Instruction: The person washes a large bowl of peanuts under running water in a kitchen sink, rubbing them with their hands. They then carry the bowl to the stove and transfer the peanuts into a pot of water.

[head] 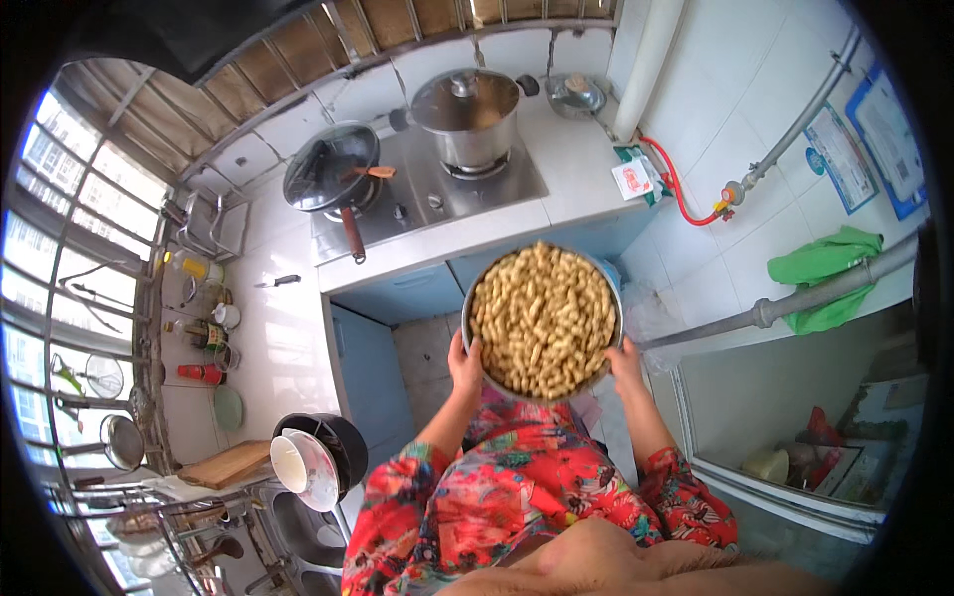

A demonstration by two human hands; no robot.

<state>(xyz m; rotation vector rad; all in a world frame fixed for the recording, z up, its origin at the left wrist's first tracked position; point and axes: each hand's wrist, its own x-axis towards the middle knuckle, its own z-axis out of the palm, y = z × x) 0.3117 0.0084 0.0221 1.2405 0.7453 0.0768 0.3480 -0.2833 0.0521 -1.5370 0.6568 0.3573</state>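
Observation:
A round metal bowl (468, 298) is full of unshelled peanuts (544, 320). My left hand (466, 365) grips its lower left rim and my right hand (624, 363) grips its right rim, so it is held level in front of my body, before the blue cabinets. Beyond it, a steel pot (477, 141) with a glass lid stands on the right burner of the gas stove (440, 216). On the left burner sits a lidded wok (332, 167) with a wooden handle towards me.
A knife (283, 281) lies on the left counter. Bottles (190, 262) line the window wall. A cutting board (227, 463) and stacked bowls (305, 465) are near the sink (298, 521). A grey pipe (760, 313) with a green cloth (827, 268) runs along the right.

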